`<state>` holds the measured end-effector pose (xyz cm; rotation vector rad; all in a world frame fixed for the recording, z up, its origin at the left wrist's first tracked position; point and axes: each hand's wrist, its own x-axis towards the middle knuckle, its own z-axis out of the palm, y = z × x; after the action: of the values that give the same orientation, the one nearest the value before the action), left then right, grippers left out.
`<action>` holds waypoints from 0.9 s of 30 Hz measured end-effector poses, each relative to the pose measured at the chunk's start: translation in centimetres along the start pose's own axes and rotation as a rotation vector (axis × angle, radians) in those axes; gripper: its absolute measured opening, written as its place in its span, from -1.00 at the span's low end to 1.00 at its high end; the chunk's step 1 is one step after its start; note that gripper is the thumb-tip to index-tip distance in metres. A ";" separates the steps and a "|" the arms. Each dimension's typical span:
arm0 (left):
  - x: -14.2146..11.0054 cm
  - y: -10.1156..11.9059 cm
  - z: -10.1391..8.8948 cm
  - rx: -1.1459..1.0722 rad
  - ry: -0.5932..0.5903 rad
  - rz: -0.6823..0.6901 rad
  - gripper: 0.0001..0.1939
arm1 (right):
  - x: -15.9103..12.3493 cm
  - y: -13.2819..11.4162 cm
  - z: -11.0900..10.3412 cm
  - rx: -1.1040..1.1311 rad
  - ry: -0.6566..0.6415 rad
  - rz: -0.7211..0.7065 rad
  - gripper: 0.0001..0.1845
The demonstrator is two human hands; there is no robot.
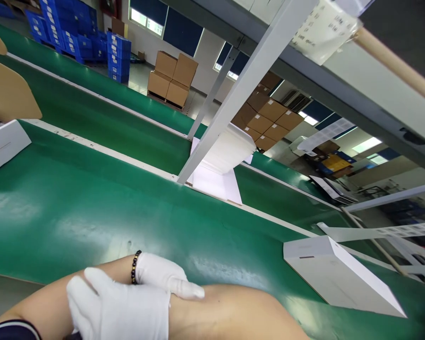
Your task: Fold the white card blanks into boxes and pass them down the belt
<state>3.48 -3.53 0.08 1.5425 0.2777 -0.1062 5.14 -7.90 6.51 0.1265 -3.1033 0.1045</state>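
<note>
My arms are crossed at the bottom of the view, above the near edge of the green conveyor belt (92,208). My left hand (163,279) wears a white glove and a dark bead bracelet (136,267). It lies flat on my bare right forearm and holds nothing. My right hand (116,307), also in a white glove, rests with fingers stretched out on my left forearm and holds nothing. The nearest object is a flat white box (340,278), lying on the belt to the right of my hands.
Another white box (3,141) sits at the left edge of the belt. A stack of white sheets (226,151) stands by a slanted white frame post (233,94). A second green belt runs behind. Cardboard boxes (172,78) and blue crates (78,33) stand on the floor beyond.
</note>
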 end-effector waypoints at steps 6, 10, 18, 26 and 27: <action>1.3 2.6 3.3 -0.420 -0.089 -0.285 -0.52 | -1.4 -2.3 -0.2 0.127 -0.057 0.235 -0.63; 2.1 3.4 4.6 -0.423 -0.078 -0.329 -0.52 | -1.7 -3.6 2.1 0.099 0.046 0.226 -0.60; 2.7 4.5 6.1 -0.215 -0.027 -0.266 -0.72 | -3.2 -5.0 0.1 -0.006 0.099 0.143 -0.71; 4.3 6.1 7.2 0.000 0.123 -0.349 -0.76 | -4.0 -5.7 1.5 -0.018 0.210 0.096 -0.60; 4.6 6.1 7.3 0.043 0.139 -0.365 -0.66 | -4.0 -5.7 1.7 -0.019 0.244 0.082 -0.60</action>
<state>10.15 -10.13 4.88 1.5310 0.6701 -0.2930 9.53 -13.40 5.01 -0.0137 -2.8648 0.0854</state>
